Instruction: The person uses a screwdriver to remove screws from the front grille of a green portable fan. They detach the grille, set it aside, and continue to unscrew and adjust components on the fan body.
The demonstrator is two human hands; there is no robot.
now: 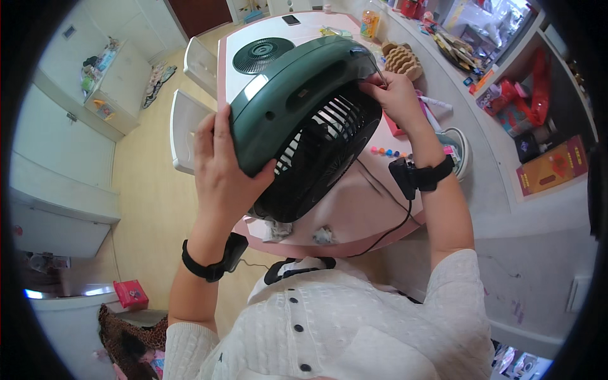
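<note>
Cream knit top (380, 335) with dark buttons is closest, then black wrist straps (434, 176) on both arms. Past those is the green fan (297, 82), held up over the pink-edged table (354, 212). Left hand (218, 161) has its lower-left end: fingers slightly apart on the outside of the shell, thumb round on the near side, so that end sits between them. Right hand (400, 101) is up at the other end, thumb and fingers bunched close together by a thin rod (380, 75); can't really tell what's pinched. Long axis runs diagonally, lower left to upper right, with the smooth green shell facing up and left and the black slatted side (316, 171) toward the lower right. Further back, a round dark grille (263, 56) lies flat on the tabletop, with a phone (291, 20) beyond it and an orange bottle (369, 24) off to the right.
</note>
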